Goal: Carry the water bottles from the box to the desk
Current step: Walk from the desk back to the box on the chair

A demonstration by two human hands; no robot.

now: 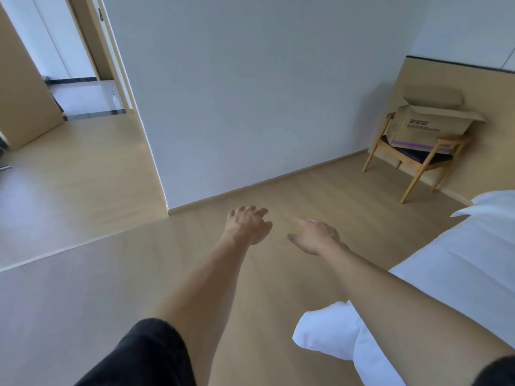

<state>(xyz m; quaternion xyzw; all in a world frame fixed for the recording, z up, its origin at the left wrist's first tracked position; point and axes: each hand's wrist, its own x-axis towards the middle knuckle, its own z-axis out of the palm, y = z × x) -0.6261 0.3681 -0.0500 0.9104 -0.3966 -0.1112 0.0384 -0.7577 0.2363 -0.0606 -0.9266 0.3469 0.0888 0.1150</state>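
Observation:
A brown cardboard box (429, 125) with its flaps up sits on a wooden chair (418, 162) at the far right, against a tan wall panel. Its inside is hidden, and no bottle or desk shows. Both my arms reach forward over the floor. My left hand (249, 225) hangs with relaxed fingers and holds nothing. My right hand (316, 236) is beside it, fingers loosely spread and empty. Both hands are well short of the box, to its lower left.
A white wall (250, 93) stands ahead, its corner at the left opening onto a hallway (69, 162). A bed with white sheets (459, 260) fills the right side. Light wood floor (278, 196) lies between me and the chair.

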